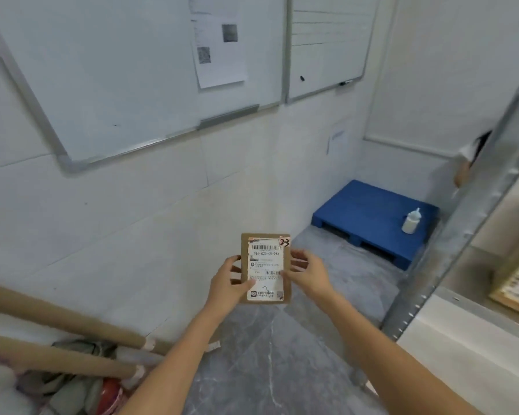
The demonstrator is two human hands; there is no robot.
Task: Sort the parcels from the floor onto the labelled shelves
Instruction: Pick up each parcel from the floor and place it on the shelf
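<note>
Facing the camera at chest height, a small flat brown parcel point(286, 259) is held upright in mid-air over the grey floor point(252, 360), well apart from any shelf. The left hand point(226, 284) grips its left edge, thumb laid across the lower front and fingers curled behind. The right hand point(307, 272) grips the right edge the same way, its fingers mostly hidden behind the cardboard. A white shipping label point(265, 262) covers most of the front; the barcodes and one line of digits show, but the small print is too blurred to read. A corner tag point(284, 242) bears a handwritten "23".

To the right stands a grey metal shelf post point(462, 223), with the shelves cut off by the frame edge. On one sits another labelled parcel point(516, 290), only partly in view. Behind the post another person point(468, 163) is mostly hidden. A blue pallet point(369, 211) lies on the floor near the wall, carrying a white bottle point(412, 221). Two whiteboards point(117, 70) hang above, with blurred printed sheets point(219, 43). Cardboard tubes point(57, 323) lean at lower left over an indistinct bundle.
</note>
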